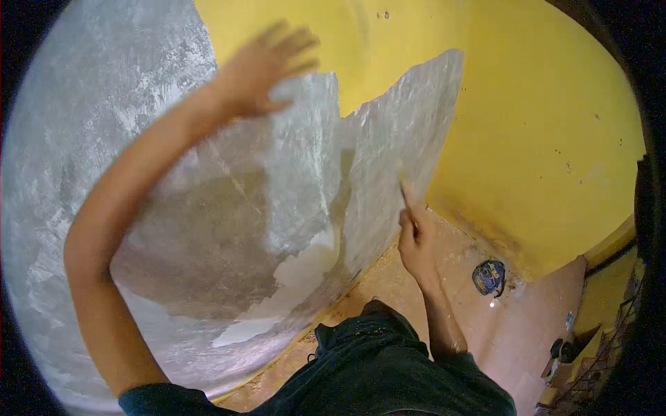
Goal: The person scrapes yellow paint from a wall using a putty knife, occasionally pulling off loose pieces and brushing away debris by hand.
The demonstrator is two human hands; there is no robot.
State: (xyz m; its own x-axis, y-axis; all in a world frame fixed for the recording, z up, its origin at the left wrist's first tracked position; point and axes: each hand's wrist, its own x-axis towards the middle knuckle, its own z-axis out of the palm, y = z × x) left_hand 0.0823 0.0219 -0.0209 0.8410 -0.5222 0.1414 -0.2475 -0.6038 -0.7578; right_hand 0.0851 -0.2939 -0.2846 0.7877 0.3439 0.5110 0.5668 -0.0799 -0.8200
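Observation:
My left hand (pixel 260 73) is raised at the upper left with its fingers spread, smeared a little by motion. It overlaps the border between yellow paint (pixel 395 41) and the grey, patchy wall surface (pixel 298 166), and nothing shows in it. My right hand (pixel 418 243) is closed in front of the grey wall's right part, near the corner. Its index finger points up toward a faint, pale blurred shape at the fingertip; I cannot tell what it holds. Below lies a whitish patch (pixel 305 267) on the grey wall.
A yellow side wall (pixel 534 139) meets the grey one at a corner, stained near its foot. On the dusty floor (pixel 458 305) lies a dark blue bag-like item (pixel 489 277). Boxes and dark clutter (pixel 579 357) stand at the lower right.

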